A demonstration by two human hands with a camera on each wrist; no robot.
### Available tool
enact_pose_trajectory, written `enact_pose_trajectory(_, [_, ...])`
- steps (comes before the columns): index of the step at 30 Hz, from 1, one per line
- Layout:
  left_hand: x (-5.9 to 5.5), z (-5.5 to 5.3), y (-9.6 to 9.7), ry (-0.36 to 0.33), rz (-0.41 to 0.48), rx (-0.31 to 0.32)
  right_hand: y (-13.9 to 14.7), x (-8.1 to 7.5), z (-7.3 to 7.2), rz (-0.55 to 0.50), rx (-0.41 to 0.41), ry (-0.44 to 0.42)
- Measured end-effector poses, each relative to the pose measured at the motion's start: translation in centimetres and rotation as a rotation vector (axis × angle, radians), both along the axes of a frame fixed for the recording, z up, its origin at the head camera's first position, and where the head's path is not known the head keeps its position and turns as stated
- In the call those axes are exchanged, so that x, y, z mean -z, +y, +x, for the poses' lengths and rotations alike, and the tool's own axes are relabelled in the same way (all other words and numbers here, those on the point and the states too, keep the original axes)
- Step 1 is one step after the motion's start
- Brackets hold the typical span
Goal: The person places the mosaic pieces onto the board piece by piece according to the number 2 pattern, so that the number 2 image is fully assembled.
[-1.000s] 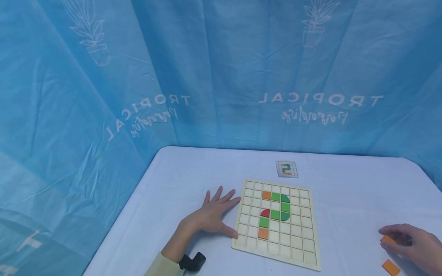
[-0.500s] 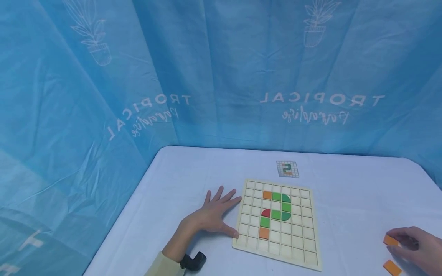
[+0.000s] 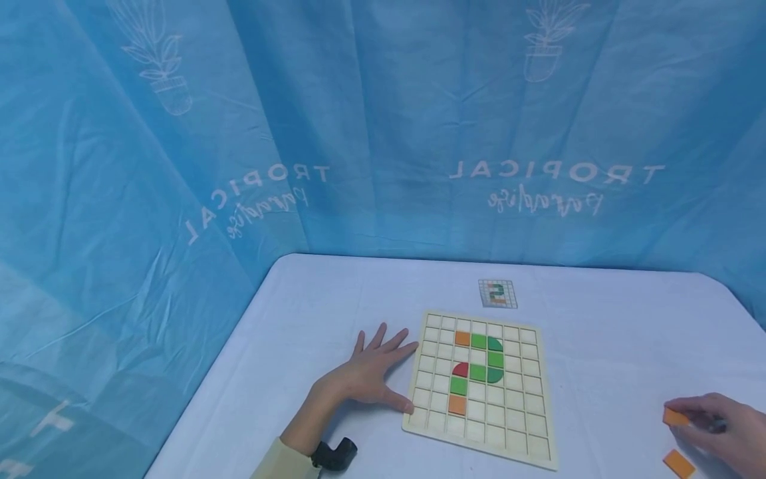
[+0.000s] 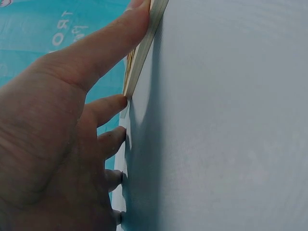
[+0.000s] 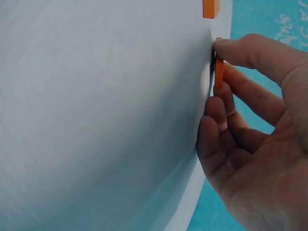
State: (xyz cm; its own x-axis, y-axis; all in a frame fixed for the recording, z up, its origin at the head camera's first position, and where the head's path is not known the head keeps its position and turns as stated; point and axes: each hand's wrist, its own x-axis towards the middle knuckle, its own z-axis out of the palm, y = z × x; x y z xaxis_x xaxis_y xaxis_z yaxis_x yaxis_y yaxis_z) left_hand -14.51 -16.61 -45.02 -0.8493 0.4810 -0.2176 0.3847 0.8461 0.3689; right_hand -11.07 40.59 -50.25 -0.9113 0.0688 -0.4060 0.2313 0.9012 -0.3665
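Observation:
My left hand (image 3: 368, 376) lies spread on the white cloth. Its thumb and index finger touch the left edge of a pale wooden grid board (image 3: 514, 420), whose side (image 4: 143, 53) shows in the left wrist view. Orange, green and red tiles fill some of its cells, in a curved shape. Far to the right, my right hand (image 3: 721, 429) pinches an orange square tile (image 5: 219, 72) between thumb and fingers, close over the cloth. Its other fingers are curled with tips at the tabletop. A second orange tile (image 3: 679, 464) lies just in front of that hand.
Behind the board lies a small card (image 3: 497, 293) with a gridded picture of a coloured "2". A black strap device (image 3: 335, 455) sits on the left wrist. Blue printed curtains (image 3: 407, 166) hang along the back and left of the white-covered table (image 3: 335, 286).
The right hand has shifted slightly, with the pinched orange tile moving a little to the right and then staying about there. The left hand, board and card have kept their places.

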Motion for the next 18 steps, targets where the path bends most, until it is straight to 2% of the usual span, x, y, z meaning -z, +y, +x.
enact_pose_trajectory(4, [0.1,0.0,0.0,0.002,0.010,0.004,-0.7,-0.8,0.1,-0.005,-0.029,0.010])
enact_pose_trajectory(10, [0.1,0.1,0.1,-0.001,0.008,0.002,-2.7,-2.3,0.6,-0.052,-0.077,0.172])
enact_pose_trajectory(18, [-0.1,0.1,0.1,-0.002,0.013,0.000,-5.7,-4.5,1.3,-0.125,-0.130,0.277])
